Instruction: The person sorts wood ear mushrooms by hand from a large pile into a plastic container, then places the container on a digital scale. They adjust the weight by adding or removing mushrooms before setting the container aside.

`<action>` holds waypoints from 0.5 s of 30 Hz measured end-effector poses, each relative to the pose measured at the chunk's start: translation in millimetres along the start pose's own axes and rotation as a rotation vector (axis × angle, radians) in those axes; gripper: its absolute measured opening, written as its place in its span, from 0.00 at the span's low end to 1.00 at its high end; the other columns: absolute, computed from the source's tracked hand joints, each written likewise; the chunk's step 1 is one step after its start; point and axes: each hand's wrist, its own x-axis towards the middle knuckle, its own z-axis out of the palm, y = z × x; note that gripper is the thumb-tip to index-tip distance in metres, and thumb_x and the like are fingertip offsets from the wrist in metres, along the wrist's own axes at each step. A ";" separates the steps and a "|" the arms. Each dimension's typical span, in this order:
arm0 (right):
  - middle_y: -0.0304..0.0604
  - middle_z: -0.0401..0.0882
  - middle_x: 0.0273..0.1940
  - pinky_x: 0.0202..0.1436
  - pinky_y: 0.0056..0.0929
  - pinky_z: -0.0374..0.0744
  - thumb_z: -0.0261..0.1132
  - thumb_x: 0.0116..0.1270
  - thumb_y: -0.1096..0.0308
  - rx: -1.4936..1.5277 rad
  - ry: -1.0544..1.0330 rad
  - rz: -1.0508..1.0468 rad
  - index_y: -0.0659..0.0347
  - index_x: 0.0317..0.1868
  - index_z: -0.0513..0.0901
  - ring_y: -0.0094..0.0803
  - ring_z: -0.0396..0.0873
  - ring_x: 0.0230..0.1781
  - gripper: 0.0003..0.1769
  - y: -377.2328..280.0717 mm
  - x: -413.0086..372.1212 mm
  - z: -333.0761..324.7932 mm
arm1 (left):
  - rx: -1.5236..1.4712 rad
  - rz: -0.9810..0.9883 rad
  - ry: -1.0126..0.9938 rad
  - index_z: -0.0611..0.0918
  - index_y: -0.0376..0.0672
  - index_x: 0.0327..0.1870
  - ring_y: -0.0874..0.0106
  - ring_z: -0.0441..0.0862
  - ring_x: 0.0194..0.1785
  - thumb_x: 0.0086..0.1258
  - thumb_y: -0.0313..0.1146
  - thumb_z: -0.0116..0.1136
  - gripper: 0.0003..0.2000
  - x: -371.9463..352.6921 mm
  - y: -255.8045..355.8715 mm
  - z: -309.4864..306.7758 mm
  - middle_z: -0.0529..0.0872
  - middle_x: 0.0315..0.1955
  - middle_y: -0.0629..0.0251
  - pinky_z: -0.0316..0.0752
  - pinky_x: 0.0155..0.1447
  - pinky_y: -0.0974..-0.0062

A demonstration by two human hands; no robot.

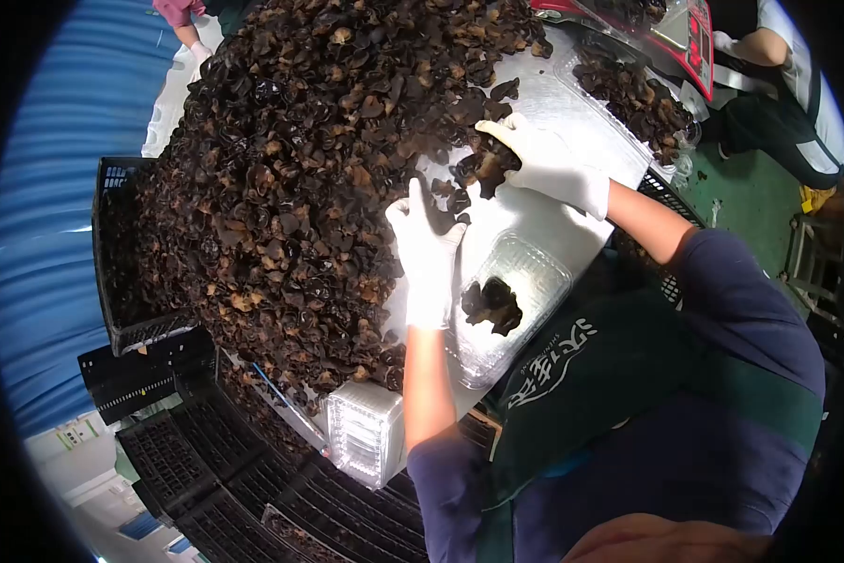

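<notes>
A big heap of dark brown wood ear mushrooms (300, 178) covers much of the metal table (535, 84). My left hand (427, 249), in a white glove, rests at the heap's right edge with fingers spread and nothing held. White-gloved too, my right hand (549, 164) curls its fingers around a small clump of wood ear mushrooms (490, 169). A few loose pieces lie between the two hands. Close to my body sits a clear plastic tray (535, 258) with a few mushrooms (493, 306) in it.
Stacked clear trays (361, 436) stand at the table's near-left corner. A filled clear tray (643, 113) and a red scale (699, 47) are at the upper right. Black crates (206, 450) line the left side. Other people work at the top left and upper right.
</notes>
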 end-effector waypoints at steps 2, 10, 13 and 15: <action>0.53 0.68 0.52 0.49 0.38 0.81 0.62 0.54 0.73 0.040 -0.008 0.003 0.52 0.72 0.66 0.47 0.79 0.47 0.41 -4.1 4.5 -2.8 | 0.064 -0.020 -0.027 0.68 0.42 0.72 0.57 0.75 0.54 0.45 0.32 0.80 0.47 6.2 7.0 2.3 0.70 0.53 0.53 0.75 0.60 0.65; 0.50 0.70 0.57 0.54 0.32 0.78 0.67 0.47 0.83 -0.161 -0.011 0.074 0.50 0.70 0.71 0.42 0.77 0.52 0.45 -9.9 1.9 9.4 | 0.318 -0.091 -0.121 0.70 0.43 0.71 0.52 0.77 0.57 0.48 0.36 0.78 0.44 39.2 26.9 32.8 0.73 0.56 0.47 0.78 0.57 0.61; 0.50 0.69 0.58 0.54 0.32 0.78 0.68 0.47 0.83 -0.108 0.035 -0.038 0.51 0.69 0.71 0.43 0.77 0.51 0.45 6.7 5.6 28.4 | 0.296 -0.010 -0.060 0.73 0.45 0.69 0.52 0.80 0.54 0.49 0.38 0.76 0.41 41.5 16.7 43.8 0.75 0.53 0.46 0.79 0.56 0.60; 0.50 0.71 0.56 0.53 0.33 0.79 0.68 0.47 0.82 -0.110 0.054 -0.058 0.52 0.67 0.73 0.45 0.77 0.51 0.41 11.8 14.9 37.8 | 0.216 -0.012 -0.075 0.77 0.45 0.65 0.53 0.81 0.53 0.48 0.37 0.77 0.38 47.2 19.3 49.3 0.77 0.50 0.47 0.78 0.58 0.60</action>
